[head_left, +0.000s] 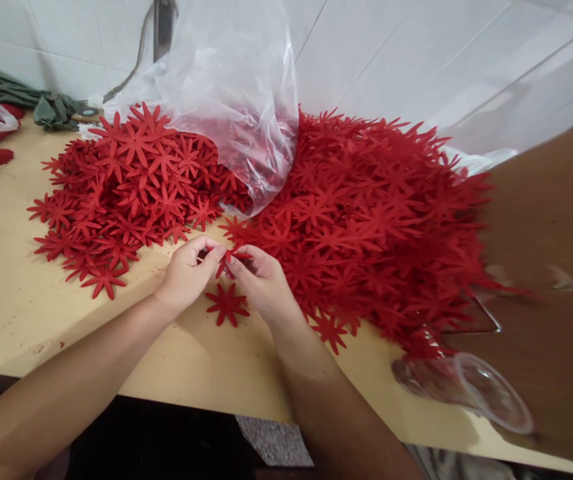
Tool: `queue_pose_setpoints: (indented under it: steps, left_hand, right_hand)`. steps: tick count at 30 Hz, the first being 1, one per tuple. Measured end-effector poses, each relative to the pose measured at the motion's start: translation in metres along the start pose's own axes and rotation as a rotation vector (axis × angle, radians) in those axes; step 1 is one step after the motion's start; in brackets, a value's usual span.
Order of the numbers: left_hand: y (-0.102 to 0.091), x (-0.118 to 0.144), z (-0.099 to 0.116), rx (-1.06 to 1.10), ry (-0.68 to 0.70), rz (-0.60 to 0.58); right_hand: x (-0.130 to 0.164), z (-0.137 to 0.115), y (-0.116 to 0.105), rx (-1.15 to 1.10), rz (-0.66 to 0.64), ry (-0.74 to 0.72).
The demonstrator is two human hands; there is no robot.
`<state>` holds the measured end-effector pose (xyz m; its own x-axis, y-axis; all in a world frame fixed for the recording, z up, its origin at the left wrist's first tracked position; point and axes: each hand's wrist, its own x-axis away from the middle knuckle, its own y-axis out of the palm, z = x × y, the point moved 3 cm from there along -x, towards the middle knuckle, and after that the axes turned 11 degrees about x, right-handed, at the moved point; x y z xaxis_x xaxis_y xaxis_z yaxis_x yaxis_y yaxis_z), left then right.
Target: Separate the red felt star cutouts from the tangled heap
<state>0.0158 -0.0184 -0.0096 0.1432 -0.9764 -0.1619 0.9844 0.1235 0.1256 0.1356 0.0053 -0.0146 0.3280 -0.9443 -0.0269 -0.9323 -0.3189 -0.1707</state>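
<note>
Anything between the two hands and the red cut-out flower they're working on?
Nothing visible. Left hand and right hand already pinch the red star-shaped felt flower together, above a loose red flower on the wooden table.

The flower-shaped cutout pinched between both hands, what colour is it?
Red, like the piles behind it. The flower-shaped felt cutout shows best in the head view, the only one.

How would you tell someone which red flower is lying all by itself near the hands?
Start at the big red flower heap on the wooden table. Below the left hand and right hand lies one flat flower, apart from both piles on bare wood.
</note>
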Motion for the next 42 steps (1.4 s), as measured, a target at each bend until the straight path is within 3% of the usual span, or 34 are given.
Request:
queue_pose_setpoints:
  steps: [10, 20, 28, 33, 35, 38, 42]
  left_hand:
    - [0.001, 0.002, 0.002, 0.104, -0.007, -0.047]
    - [0.004, 0.0, -0.003, 0.115, -0.005, -0.112]
    - [-0.001, -0.003, -0.004, 0.303, -0.114, 0.014]
    - [-0.024, -0.014, -0.002, 0.414, -0.178, 0.275]
    - [-0.033, -0.018, 0.0, 0.419, -0.161, 0.318]
    - [-0.03, -0.018, 0.001, 0.344, -0.149, 0.239]
    - [-0.011, -0.01, -0.001, 0.224, -0.142, 0.054]
  right_hand:
    - [0.001, 0.0, -0.002, 0.133, 0.085, -0.081]
    - [0.001, -0.002, 0.001, 0.018, -0.026, -0.114]
    - [0.004, -0.011, 0.007, 0.102, -0.082, -0.145]
    - [0.009, -0.013, 0.004, 0.137, -0.097, -0.088]
    - [0.009, -0.015, 0.002, 0.148, -0.076, -0.085]
    - [0.007, -0.019, -0.003, 0.153, -0.031, -0.118]
    - [0.002, -0.02, -0.013, 0.188, 0.059, -0.134]
